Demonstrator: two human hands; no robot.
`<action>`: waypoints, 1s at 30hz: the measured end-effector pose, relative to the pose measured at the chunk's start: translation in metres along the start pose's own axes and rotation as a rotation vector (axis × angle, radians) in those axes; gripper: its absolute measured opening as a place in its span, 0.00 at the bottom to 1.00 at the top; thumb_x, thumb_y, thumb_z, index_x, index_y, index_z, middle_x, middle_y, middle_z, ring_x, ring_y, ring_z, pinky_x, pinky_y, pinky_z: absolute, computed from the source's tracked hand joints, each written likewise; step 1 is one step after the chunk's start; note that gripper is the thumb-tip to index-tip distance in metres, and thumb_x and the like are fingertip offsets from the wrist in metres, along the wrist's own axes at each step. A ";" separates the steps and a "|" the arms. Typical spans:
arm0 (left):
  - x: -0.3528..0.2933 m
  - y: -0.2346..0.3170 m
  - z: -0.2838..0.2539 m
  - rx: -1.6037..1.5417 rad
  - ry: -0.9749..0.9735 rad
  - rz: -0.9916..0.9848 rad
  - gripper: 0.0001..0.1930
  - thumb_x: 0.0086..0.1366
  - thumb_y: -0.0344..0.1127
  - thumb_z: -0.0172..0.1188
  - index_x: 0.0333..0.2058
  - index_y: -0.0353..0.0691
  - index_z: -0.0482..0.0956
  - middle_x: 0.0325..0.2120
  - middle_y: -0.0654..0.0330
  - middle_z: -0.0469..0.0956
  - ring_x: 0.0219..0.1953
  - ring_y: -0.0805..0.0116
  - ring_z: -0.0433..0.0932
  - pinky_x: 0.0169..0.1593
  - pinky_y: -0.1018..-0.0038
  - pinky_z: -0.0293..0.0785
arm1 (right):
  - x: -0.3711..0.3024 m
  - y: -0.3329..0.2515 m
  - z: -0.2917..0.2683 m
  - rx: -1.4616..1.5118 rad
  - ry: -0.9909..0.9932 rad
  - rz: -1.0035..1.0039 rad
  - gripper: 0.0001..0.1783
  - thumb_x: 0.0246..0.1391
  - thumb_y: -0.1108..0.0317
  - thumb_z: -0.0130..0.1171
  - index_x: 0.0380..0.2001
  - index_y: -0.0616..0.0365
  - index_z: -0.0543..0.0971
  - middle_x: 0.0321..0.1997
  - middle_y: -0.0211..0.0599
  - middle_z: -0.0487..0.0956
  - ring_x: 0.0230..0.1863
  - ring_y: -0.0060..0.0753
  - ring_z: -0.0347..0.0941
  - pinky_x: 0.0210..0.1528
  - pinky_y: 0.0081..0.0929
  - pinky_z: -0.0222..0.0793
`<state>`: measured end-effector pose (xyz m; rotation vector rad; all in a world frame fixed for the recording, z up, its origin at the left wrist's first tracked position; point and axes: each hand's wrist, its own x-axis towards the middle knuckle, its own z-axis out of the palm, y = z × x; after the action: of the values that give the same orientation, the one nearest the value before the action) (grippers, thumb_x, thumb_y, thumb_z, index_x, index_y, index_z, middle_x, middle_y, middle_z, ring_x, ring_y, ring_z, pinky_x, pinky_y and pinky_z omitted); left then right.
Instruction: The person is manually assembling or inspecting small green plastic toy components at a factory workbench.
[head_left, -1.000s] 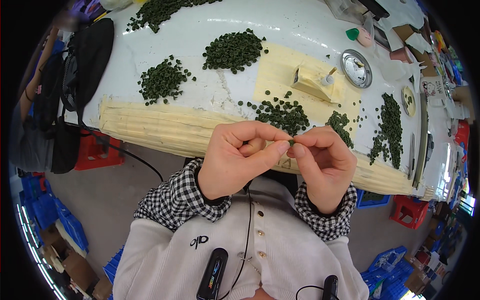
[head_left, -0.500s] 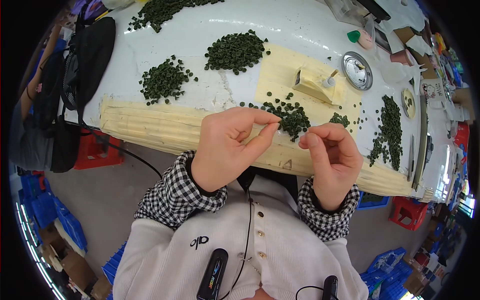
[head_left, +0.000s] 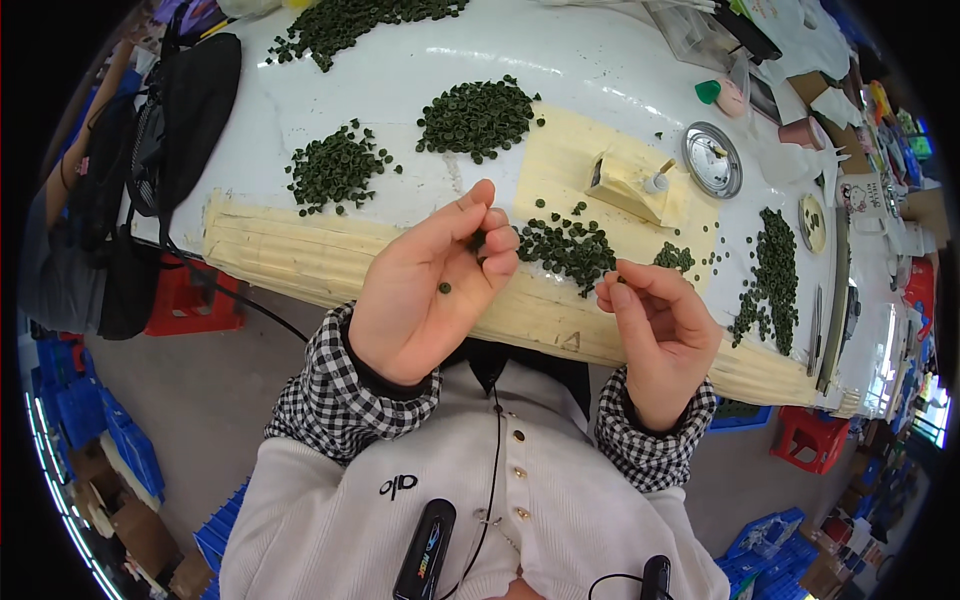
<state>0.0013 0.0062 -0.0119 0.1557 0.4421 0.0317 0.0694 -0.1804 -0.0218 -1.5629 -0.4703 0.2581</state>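
My left hand (head_left: 413,300) is turned palm up over the table's near edge, its fingers partly curled. A small dark green disc (head_left: 445,288) lies on its palm, and more dark green shows under the bent fingers. My right hand (head_left: 665,335) pinches thumb and forefinger together beside the nearest pile of green pieces (head_left: 568,250); whatever is between the tips is too small to make out. Behind that pile, a block wrapped in cream tape (head_left: 632,190) with a short peg stands on a cream sheet (head_left: 545,150).
More piles of green pieces lie at left (head_left: 335,168), behind (head_left: 475,118) and right (head_left: 775,270). A round metal lid (head_left: 712,160) and a small dish (head_left: 813,222) stand at right, near tweezers (head_left: 815,330). A black bag (head_left: 200,120) hangs at the left edge.
My left hand has turned from a pinch to palm up, moving slightly left and showing the green disc on its palm. The right hand keeps its pinch almost in place.
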 end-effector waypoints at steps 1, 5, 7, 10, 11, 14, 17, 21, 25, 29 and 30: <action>-0.002 -0.002 0.006 -0.012 0.114 0.011 0.12 0.65 0.22 0.42 0.47 0.35 0.65 0.37 0.59 0.66 0.35 0.73 0.66 0.35 0.82 0.66 | 0.000 0.000 0.000 0.020 0.000 0.024 0.10 0.51 0.83 0.54 0.38 0.70 0.76 0.34 0.38 0.77 0.35 0.24 0.76 0.40 0.19 0.73; -0.003 -0.004 0.001 0.067 0.013 0.016 0.13 0.65 0.22 0.42 0.48 0.30 0.64 0.44 0.53 0.68 0.43 0.69 0.69 0.48 0.78 0.71 | 0.000 -0.003 -0.001 0.079 -0.010 0.088 0.10 0.50 0.84 0.55 0.38 0.70 0.76 0.35 0.39 0.77 0.37 0.25 0.77 0.42 0.18 0.73; -0.003 -0.006 0.002 0.161 -0.019 0.016 0.14 0.67 0.24 0.41 0.50 0.29 0.63 0.45 0.51 0.70 0.45 0.69 0.71 0.51 0.78 0.71 | 0.000 -0.004 -0.001 0.095 -0.016 0.101 0.10 0.50 0.84 0.56 0.38 0.70 0.76 0.35 0.39 0.78 0.37 0.25 0.77 0.43 0.19 0.73; -0.002 -0.008 0.004 0.260 -0.063 -0.013 0.14 0.68 0.27 0.42 0.50 0.29 0.64 0.46 0.51 0.72 0.42 0.72 0.74 0.49 0.80 0.73 | 0.000 -0.004 -0.002 0.115 -0.019 0.104 0.09 0.50 0.83 0.56 0.38 0.69 0.76 0.35 0.38 0.78 0.37 0.25 0.77 0.43 0.19 0.72; -0.002 -0.009 0.005 0.289 -0.074 -0.025 0.14 0.68 0.27 0.43 0.50 0.29 0.64 0.46 0.51 0.72 0.41 0.74 0.75 0.48 0.81 0.74 | 0.000 -0.002 -0.003 0.122 -0.020 0.093 0.09 0.50 0.83 0.56 0.37 0.69 0.76 0.35 0.38 0.78 0.38 0.25 0.77 0.43 0.18 0.72; -0.004 -0.012 0.006 0.314 -0.062 -0.050 0.14 0.69 0.31 0.43 0.49 0.30 0.66 0.46 0.51 0.73 0.40 0.75 0.75 0.46 0.82 0.75 | 0.000 -0.001 -0.002 0.122 -0.010 0.069 0.09 0.50 0.83 0.56 0.37 0.69 0.76 0.35 0.38 0.79 0.37 0.24 0.77 0.43 0.18 0.72; -0.002 -0.011 -0.001 0.357 -0.127 -0.121 0.14 0.69 0.33 0.44 0.48 0.31 0.68 0.41 0.57 0.74 0.36 0.78 0.73 0.42 0.84 0.73 | 0.000 -0.005 -0.001 0.093 0.003 0.077 0.09 0.49 0.83 0.57 0.36 0.68 0.76 0.35 0.39 0.79 0.37 0.24 0.77 0.42 0.18 0.72; 0.002 -0.021 -0.006 0.351 -0.165 -0.089 0.15 0.69 0.33 0.45 0.48 0.30 0.69 0.31 0.64 0.72 0.30 0.80 0.65 0.34 0.84 0.64 | -0.001 -0.005 -0.002 0.096 -0.009 0.085 0.09 0.48 0.83 0.58 0.35 0.68 0.76 0.35 0.40 0.80 0.37 0.24 0.77 0.42 0.18 0.72; 0.002 -0.021 -0.004 0.371 -0.174 -0.113 0.16 0.67 0.31 0.46 0.50 0.30 0.69 0.27 0.66 0.69 0.28 0.80 0.61 0.31 0.83 0.60 | -0.001 -0.006 -0.003 0.108 -0.020 0.087 0.07 0.48 0.84 0.58 0.34 0.69 0.76 0.35 0.41 0.80 0.37 0.24 0.77 0.42 0.18 0.72; 0.002 -0.021 -0.009 0.356 -0.211 -0.121 0.16 0.66 0.30 0.47 0.51 0.30 0.69 0.27 0.66 0.70 0.28 0.80 0.61 0.31 0.83 0.59 | -0.001 -0.006 -0.002 0.142 -0.038 0.080 0.07 0.48 0.84 0.58 0.34 0.69 0.76 0.35 0.43 0.80 0.37 0.24 0.77 0.42 0.18 0.72; 0.002 -0.022 -0.009 0.361 -0.198 -0.123 0.16 0.66 0.30 0.47 0.51 0.30 0.69 0.27 0.66 0.70 0.27 0.80 0.60 0.30 0.83 0.59 | -0.002 -0.006 -0.002 0.149 -0.046 0.075 0.08 0.48 0.84 0.58 0.34 0.69 0.76 0.35 0.43 0.80 0.37 0.24 0.77 0.42 0.19 0.72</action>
<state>-0.0008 -0.0137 -0.0245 0.4822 0.2554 -0.1840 0.0682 -0.1833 -0.0163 -1.4332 -0.4198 0.3790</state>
